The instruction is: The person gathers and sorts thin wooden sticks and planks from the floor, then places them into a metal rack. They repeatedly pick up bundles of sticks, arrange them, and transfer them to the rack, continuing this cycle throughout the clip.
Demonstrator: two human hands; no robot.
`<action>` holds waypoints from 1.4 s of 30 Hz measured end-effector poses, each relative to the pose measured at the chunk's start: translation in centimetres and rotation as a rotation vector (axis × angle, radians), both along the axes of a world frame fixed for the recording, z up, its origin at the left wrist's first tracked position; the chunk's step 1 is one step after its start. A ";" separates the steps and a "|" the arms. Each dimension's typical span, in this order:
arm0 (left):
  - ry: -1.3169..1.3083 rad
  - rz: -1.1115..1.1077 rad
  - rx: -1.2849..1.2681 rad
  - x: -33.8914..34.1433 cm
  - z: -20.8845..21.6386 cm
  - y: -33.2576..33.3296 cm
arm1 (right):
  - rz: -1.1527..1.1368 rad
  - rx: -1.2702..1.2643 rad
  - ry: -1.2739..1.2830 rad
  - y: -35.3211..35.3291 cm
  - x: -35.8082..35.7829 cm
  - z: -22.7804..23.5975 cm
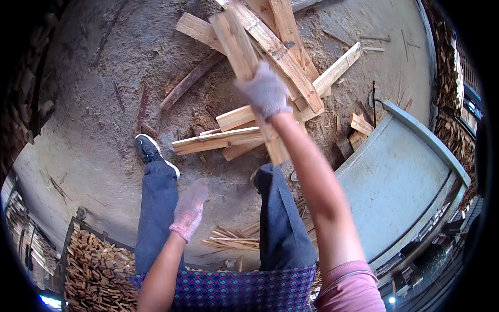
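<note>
Even, soft daylight falls on the grey dusty concrete floor (93,104); shadows are faint, edges curve into black fisheye corners, slightly blurred.

A woodworking yard, seen from above.
Rough planks (270,47) litter a dusty concrete floor (93,104); a bin of cut sticks (99,270) stands beside a grey machine table (400,177).

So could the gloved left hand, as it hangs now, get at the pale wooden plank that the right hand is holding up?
Probably yes. The left hand hangs empty by the left knee, and nothing but open air lies between it and the lower end of the pale wooden plank gripped by the right hand.
</note>
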State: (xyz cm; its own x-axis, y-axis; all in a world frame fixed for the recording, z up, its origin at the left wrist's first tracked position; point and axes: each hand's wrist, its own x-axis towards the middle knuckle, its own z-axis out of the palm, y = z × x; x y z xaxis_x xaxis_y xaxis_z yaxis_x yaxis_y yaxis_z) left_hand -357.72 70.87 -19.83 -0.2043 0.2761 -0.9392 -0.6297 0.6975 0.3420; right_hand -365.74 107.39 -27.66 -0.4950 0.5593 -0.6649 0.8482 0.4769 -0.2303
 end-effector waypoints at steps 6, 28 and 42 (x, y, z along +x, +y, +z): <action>-0.065 0.082 -0.014 -2.5 3.4 2.2 | 0.025 0.355 0.184 6.6 -3.7 -3.8; -0.136 0.227 0.026 -2.7 3.8 2.9 | -0.620 -0.178 0.688 19.1 5.8 -0.7; -0.075 0.257 0.064 -2.2 1.6 2.2 | -0.695 -0.605 0.686 16.2 3.7 0.5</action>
